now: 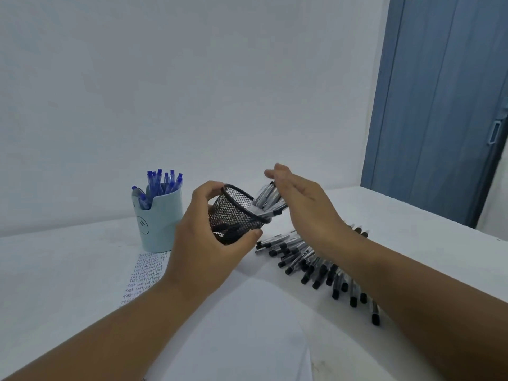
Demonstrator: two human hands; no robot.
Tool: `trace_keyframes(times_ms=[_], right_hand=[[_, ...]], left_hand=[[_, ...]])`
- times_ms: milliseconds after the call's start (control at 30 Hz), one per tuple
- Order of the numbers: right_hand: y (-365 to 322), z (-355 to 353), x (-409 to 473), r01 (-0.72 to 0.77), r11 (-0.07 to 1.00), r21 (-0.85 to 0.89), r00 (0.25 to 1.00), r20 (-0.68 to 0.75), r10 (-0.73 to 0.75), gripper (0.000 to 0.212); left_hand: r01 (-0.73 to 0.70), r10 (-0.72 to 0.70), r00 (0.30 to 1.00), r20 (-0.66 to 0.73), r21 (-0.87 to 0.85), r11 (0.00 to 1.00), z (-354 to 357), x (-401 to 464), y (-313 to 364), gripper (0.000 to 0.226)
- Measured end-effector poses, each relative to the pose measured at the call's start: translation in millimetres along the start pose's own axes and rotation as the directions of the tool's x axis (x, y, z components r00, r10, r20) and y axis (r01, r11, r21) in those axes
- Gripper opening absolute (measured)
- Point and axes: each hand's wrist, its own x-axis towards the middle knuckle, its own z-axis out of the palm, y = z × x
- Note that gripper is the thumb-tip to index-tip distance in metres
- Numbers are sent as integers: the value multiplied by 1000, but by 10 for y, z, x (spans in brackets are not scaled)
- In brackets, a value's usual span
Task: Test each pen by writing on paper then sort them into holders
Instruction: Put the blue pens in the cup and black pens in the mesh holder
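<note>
Left hand (211,232) grips tilted black mesh holder (233,215); right hand (299,199) holds black pens (268,199) at its rim, above tabletop (68,270).

White table (412,221). Blue cup holder (159,218) at 10 o'clock, handwritten paper sheet (145,273) just below it, loose black-capped pens (310,262) at 3 o'clock.
</note>
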Motion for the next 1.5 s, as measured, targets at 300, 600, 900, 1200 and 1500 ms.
trace_keyframes(times_ms=[300, 600, 900, 1200, 1500], right_hand=[[133, -72, 78, 232, 952, -199, 973, 30, -230, 40], [155, -267, 171, 149, 975, -165, 977, 179, -119, 52], [187, -1212, 242, -14, 826, -564, 670, 608, 427, 109], [354, -955, 232, 89, 649, -755, 715, 502, 486, 110], [487, -541, 178, 304, 720, -624, 856, 511, 81, 63]], left_hand=[[0, 0, 1000, 10, 4, 1000, -29, 0, -15, 75], [-25, 24, 1000, 17, 34, 999, -10, -8, -14, 76], [100, -102, 994, -26, -45, 994, -36, 41, -166, 74], [106, -107, 994, -20, -33, 994, -36, 26, -173, 73], [121, -121, 992, -18, -25, 992, -51, 19, -175, 75]])
